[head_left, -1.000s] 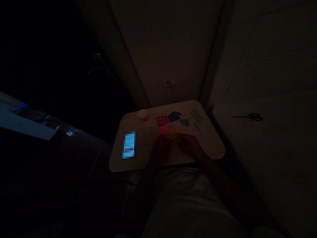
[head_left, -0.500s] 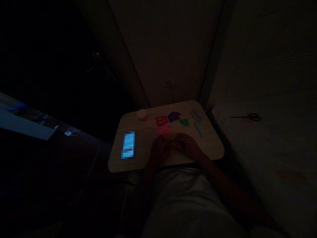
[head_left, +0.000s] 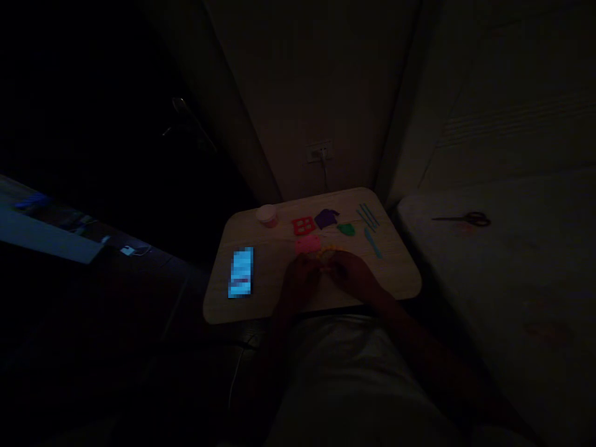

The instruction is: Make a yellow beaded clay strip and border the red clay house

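Dim light leaves both hands dark over the near middle of a small wooden table [head_left: 270, 304]. My left hand [head_left: 302, 277] and my right hand [head_left: 349, 271] meet at their fingertips, closed on something too small and dark to name. Just beyond them curves a row of yellow-orange pieces [head_left: 329, 248], partly hidden by the right hand. A flat pink piece [head_left: 308, 243] lies ahead of the left hand. Farther back are a red frame with four openings [head_left: 303, 226], a purple shape [head_left: 326, 218] and a green shape [head_left: 346, 230].
A lit phone [head_left: 241, 273] lies on the table's left, with a lidded tub [head_left: 267, 215] at the back left. Thin blue-green sticks [head_left: 367, 217] and a blue knife-like tool [head_left: 373, 243] lie at the right. Scissors [head_left: 475, 218] rest on the pale surface beyond.
The fingers have shifted only slightly, staying together at the same spot. Everything on the table keeps its place; the view has moved a little.
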A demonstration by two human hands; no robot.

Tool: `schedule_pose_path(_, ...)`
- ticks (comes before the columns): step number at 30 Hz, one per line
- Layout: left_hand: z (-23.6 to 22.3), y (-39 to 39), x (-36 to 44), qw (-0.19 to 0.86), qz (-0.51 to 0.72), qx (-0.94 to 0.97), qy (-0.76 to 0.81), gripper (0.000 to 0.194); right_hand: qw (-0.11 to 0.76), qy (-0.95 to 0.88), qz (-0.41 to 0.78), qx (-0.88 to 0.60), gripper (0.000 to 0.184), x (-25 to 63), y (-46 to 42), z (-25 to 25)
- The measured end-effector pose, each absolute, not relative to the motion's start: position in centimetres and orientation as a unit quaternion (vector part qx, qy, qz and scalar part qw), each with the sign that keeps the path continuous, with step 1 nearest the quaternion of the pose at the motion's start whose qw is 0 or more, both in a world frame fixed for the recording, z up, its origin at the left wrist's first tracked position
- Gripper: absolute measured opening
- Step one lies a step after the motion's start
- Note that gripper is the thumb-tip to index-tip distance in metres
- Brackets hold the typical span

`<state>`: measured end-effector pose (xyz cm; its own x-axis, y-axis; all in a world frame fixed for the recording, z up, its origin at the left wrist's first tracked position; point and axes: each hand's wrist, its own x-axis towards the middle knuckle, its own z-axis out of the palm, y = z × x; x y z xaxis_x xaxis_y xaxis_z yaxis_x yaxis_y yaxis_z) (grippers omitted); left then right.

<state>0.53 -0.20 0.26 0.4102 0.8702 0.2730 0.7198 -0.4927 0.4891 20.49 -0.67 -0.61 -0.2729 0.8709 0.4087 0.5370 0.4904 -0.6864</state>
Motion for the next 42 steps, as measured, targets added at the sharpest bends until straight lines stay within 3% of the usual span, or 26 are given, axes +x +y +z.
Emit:
schedule_pose_path(7, 0.1, -0.2, 0.5, 0.136, 0.252, 0.827, 0.484, 0.019, 0.388, -0.769, 0.209, -0.462, 0.019, 20.7, -0.7, -1.3)
schedule_pose_path(28, 0.3, -0.3, 0.6, 0.16, 0.246, 0.828, 0.479, 0.019, 0.389, -0.764, 0.221, -0.464, 0.014, 20.8, -0.3, -1.4)
schedule_pose_path(34, 0.3, -0.5, 0.8, 0.199, 0.355, 0.772, 0.487, 0.027, 0.405, -0.761, 0.219, -0.457, 0.026, 20.8, -0.6, -1.2)
schedule_pose_path(39, 0.5, -0.3, 0.8, 0.24, 0.4, 0.714, 0.523, 0.015, 0.414, -0.755, 0.216, -0.459, 0.024, 20.8, -0.7, -1.3)
schedule_pose_path(42, 0.8, -0.4, 0.7, 0.251, 0.401, 0.698, 0.537, 0.022, 0.425, -0.755, 0.217, -0.45, 0.024, 20.8, -0.7, -1.2)
